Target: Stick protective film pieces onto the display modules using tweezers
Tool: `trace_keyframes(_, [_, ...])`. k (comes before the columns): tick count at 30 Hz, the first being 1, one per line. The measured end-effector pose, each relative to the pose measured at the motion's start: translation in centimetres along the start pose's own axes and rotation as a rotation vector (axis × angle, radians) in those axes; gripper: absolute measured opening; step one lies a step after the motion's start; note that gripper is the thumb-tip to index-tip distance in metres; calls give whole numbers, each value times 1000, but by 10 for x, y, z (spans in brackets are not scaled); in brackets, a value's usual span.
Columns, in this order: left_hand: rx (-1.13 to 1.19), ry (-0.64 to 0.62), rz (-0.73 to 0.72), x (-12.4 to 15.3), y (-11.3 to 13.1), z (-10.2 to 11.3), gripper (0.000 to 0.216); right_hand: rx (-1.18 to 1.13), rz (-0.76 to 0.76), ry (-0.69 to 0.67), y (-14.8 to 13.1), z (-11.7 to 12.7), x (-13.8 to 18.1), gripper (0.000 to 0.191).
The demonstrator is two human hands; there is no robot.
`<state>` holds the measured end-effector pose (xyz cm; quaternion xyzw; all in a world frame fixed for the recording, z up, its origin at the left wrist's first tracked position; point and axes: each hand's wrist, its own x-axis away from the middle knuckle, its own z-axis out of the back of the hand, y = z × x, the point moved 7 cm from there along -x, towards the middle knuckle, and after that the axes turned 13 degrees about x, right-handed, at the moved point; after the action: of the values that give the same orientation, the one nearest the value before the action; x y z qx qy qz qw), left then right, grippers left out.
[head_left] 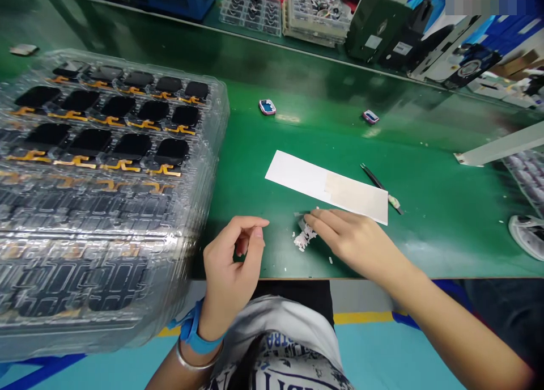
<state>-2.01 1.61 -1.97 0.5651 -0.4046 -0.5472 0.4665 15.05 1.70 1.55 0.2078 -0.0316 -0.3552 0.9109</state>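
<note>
My left hand (232,262) hangs over the front edge of the green bench mat (442,237), its fingers curled towards the thumb, and nothing shows in them. My right hand (355,240) lies with its fingertips on a small scrap of grey film (302,222), beside a clump of white shreds (305,238). A white paper sheet (297,176) with a beige translucent strip (357,196) lies just beyond those fingertips. Black tweezers (378,181) rest to the right of the sheet.
A stack of clear trays (127,208) holding black screens with gold flex cables fills the left. Two small pink-framed parts (267,107) lie farther back. Trays of parts (317,16) and dark equipment (376,21) stand along the back. A white bar (501,144) juts in at the right.
</note>
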Motion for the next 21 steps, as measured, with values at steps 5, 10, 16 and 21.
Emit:
trace_keyframes(5, [1,-9,10,0,1,-1,13,-60,6,62,-17,22,15,28])
trace_keyframes(10, [3,-4,7,0,0,1,13,66,-198,25,18,2,13,38])
trace_keyframes(16, [9,-14,-2,0,-1,1,13,81,-181,32,-3,3,11,36])
trace_keyframes(21, [8,-12,-21,0,1,1,13,11,-152,83,-18,23,15,31])
